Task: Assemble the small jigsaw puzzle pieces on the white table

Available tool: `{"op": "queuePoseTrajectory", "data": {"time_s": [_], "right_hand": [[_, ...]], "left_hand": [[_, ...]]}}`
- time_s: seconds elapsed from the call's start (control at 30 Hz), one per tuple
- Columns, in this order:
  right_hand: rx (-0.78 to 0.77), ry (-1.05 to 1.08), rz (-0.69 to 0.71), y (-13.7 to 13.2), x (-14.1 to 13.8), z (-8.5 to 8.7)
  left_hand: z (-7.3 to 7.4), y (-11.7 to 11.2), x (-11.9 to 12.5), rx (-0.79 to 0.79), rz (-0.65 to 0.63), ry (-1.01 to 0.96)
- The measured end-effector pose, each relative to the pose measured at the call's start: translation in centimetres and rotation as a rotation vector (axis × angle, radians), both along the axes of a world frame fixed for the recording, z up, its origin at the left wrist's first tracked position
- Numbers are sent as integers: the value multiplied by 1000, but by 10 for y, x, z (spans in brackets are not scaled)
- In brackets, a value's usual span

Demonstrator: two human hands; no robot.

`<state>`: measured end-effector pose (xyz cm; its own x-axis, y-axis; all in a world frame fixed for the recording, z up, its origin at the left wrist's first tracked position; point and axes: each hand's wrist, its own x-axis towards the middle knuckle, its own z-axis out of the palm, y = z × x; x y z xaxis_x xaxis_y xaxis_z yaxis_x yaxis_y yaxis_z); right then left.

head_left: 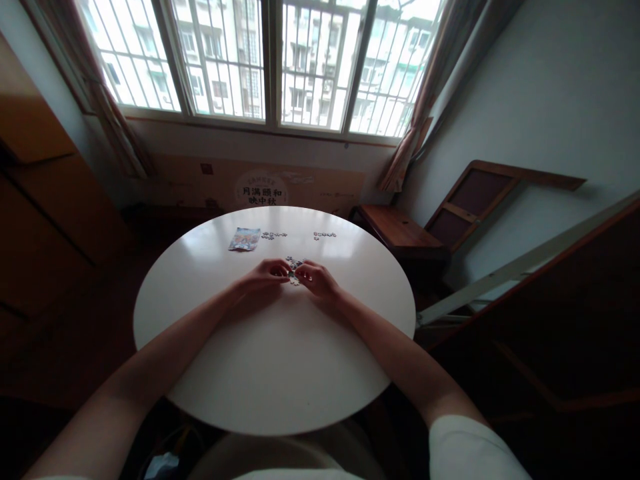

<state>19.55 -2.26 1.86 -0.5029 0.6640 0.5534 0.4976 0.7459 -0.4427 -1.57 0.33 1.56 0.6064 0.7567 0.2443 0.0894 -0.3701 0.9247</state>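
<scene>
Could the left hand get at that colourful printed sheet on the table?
Probably yes: the printed sheet lies a little beyond the left hand, with nothing visible between them, though that hand is occupied at the jigsaw pieces.

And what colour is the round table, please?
The table is white, and it shows best in the head view.
</scene>
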Motion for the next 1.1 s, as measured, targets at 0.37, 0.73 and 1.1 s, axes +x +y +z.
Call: {"op": "queuePoseTrajectory", "data": {"time_s": [0.37,0.73,1.1], "right_hand": [[-19,-18,-9,-1,0,2],[-42,-34,-8,-2,0,4],[-40,-31,-27,-1,1,3]], "left_hand": [[-5,3,-2,3,28,32],[-2,0,0,14,62,64],[-1,-1,0,14,81,95]]}}
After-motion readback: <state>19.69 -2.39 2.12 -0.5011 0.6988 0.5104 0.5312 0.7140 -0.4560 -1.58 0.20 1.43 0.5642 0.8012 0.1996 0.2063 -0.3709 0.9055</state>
